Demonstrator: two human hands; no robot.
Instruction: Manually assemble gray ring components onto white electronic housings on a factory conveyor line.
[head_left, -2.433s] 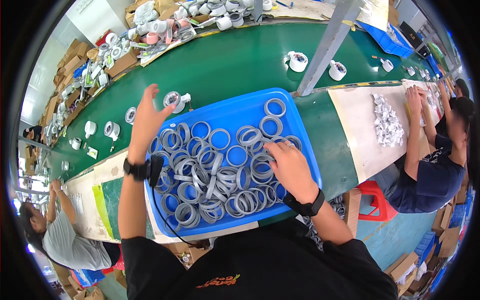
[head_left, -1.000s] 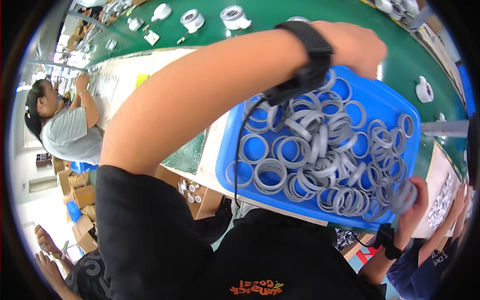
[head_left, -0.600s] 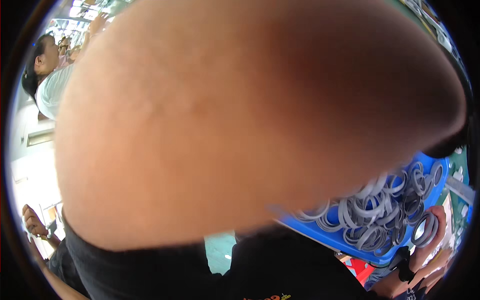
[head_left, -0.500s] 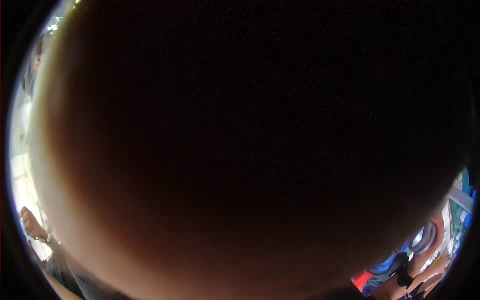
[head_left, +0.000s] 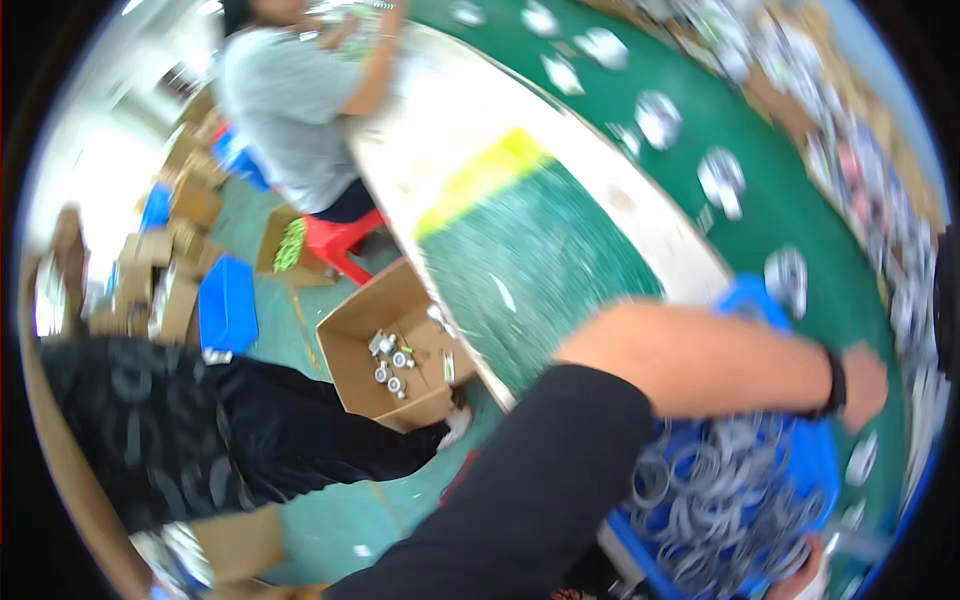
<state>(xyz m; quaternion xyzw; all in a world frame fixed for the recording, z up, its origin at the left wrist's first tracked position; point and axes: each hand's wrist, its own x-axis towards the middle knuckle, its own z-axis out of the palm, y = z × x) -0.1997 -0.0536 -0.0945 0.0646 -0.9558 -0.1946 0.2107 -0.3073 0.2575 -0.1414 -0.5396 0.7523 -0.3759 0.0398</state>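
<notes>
Left hand [head_left: 864, 386] extends past blue tray [head_left: 816, 462] over green belt [head_left: 722, 108]; right hand [head_left: 802, 574] by tray rim — 2 grips, cannot tell. Grey rings [head_left: 715, 485] heaped inside. Likely reaching step — next move calls for clearing rings.

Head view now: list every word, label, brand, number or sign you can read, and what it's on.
No readable text.
Orange print on the wearer's black T-shirt: blurred, cut off by the lower edge.
Grey curved shapes on a nearby person's dark top: lettering or pattern, cannot tell.
Grey rings, blue tray, open cardboard box: no lettering made out.
</notes>
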